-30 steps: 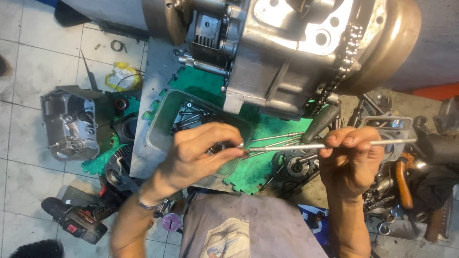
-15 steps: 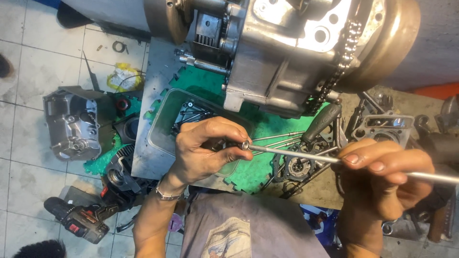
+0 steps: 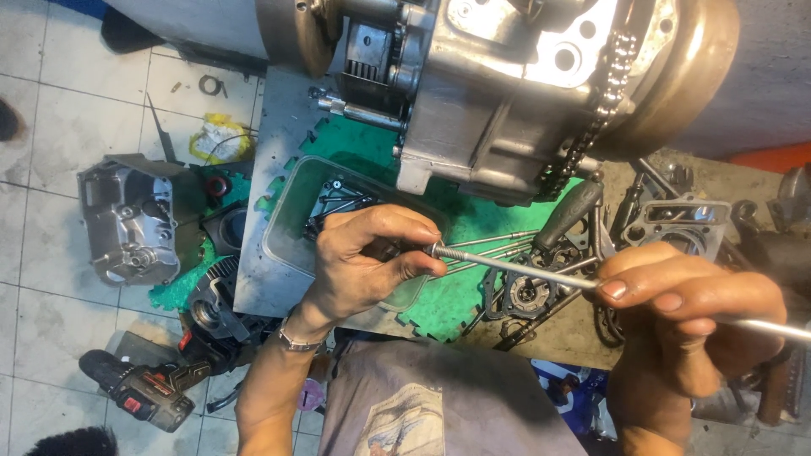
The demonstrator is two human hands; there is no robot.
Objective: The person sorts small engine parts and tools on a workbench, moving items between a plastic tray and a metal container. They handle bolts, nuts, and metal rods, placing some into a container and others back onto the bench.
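A long steel stud bolt (image 3: 515, 265) runs level across the middle of the head view. My left hand (image 3: 363, 257) pinches its threaded left end between thumb and fingers, over a clear plastic tray (image 3: 283, 228) of small parts. My right hand (image 3: 688, 308) grips the rod further right, and its far end pokes out past my fist. Above both hands hangs a large grey engine block (image 3: 498, 76) with a chain (image 3: 604, 101). Two more long studs (image 3: 498, 243) lie on the green mat (image 3: 439, 295) behind the held one.
On the floor at left lie a grey engine cover (image 3: 127, 219), a cylinder part (image 3: 215, 295) and a red-and-black cordless drill (image 3: 139, 397). Gaskets, a black-handled tool (image 3: 568, 215) and metal parts crowd the bench at right. A yellow rag (image 3: 215, 139) lies further back.
My right hand has slid to the right along the stud and come closer to the camera. My left hand has stayed at the tray, pinching the stud's left end.
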